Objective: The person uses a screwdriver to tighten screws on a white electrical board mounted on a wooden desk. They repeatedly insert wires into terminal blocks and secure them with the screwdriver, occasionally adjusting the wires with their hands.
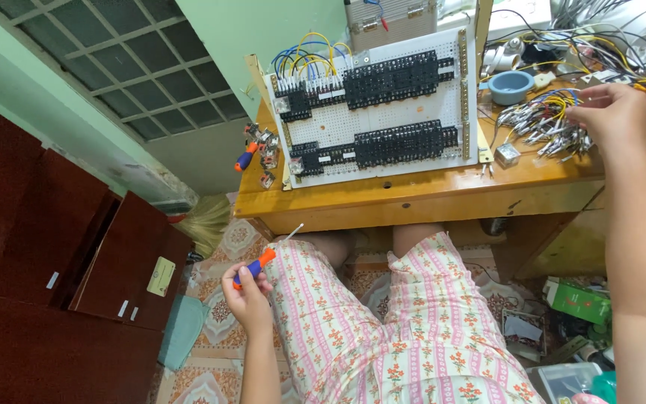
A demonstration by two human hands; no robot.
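Crowding the right hand (613, 112): wire bundle (543, 123), blue bowl (510, 86) (panel (375, 108) beside).

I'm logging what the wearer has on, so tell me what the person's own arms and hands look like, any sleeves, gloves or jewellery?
Both arms are bare to the frame edge: no sleeves show. The left hand and right hand wear no gloves, and no watch, bracelet or ring is visible. The only clothing in view is pink striped floral trousers.

- Screwdriver (254, 268) in the left hand (248, 295): orange and blue handle.
- Wires (543, 120) under the right hand (616, 112): yellow, blue, white.
- Panel board (379, 108) between the hands: white, black terminal rows.
- Trousers (405, 329) beside the left hand: pink stripes, orange flowers.
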